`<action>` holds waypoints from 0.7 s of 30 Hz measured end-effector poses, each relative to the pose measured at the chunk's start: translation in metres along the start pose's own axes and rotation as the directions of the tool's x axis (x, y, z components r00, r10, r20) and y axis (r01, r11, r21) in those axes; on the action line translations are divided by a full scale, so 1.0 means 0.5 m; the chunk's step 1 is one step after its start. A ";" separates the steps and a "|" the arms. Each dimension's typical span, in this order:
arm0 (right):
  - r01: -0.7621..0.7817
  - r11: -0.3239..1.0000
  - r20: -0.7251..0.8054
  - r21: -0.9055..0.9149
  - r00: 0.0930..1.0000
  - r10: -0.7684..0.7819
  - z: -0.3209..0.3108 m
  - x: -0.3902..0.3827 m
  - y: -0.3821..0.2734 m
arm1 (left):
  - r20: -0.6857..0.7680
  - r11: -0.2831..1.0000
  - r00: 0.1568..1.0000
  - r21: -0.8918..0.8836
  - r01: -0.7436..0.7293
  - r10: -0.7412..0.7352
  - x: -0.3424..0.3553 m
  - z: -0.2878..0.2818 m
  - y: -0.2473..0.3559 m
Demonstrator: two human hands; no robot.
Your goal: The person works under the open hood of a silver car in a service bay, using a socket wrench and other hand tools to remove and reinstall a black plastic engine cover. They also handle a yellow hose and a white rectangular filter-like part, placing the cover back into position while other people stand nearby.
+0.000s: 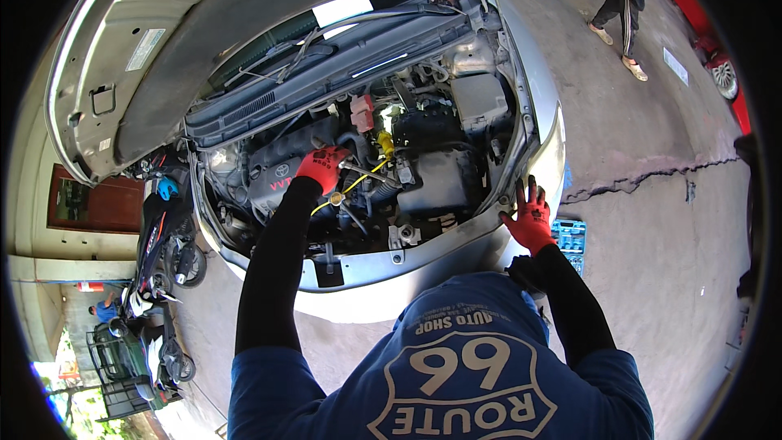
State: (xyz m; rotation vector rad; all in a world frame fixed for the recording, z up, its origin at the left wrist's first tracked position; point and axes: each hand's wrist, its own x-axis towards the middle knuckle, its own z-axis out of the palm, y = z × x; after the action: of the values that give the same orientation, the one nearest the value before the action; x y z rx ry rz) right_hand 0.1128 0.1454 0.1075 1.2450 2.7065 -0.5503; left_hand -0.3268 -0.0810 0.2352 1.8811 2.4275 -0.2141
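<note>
My left hand (pixel 323 168), in a red and black glove, is closed over the right edge of the dark plastic engine cover (pixel 281 167). A silvery bar-like tool (pixel 362 171) runs out from it to the right; its far end is lost among the hoses. Close by are a yellow cap-like loop (pixel 336 199), a thin yellow line and a yellow fitting (pixel 385 144). My right hand (pixel 530 218), gloved alike, rests with spread fingers on the silver car's front edge beside the headlight (pixel 554 159).
The raised hood (pixel 187 49) stands over the engine bay. A black air filter box (pixel 440 181) and a fuse box (pixel 481 98) sit at right. On the floor lies a blue tool case (pixel 570 240). Motorcycles (pixel 167 253) stand at left; a person (pixel 627 4) is at far right.
</note>
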 end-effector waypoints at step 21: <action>0.021 0.999 -0.041 0.028 0.999 -0.020 0.005 -0.002 0.002 | 0.234 0.822 0.823 -0.132 0.554 -0.518 0.033 -0.012 0.028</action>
State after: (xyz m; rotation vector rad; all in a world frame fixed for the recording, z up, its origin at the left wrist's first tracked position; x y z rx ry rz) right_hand 0.1141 0.1442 0.1049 1.2497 2.7573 -0.5737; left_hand -0.3172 -0.0606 0.2380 1.0032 2.6655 -0.1604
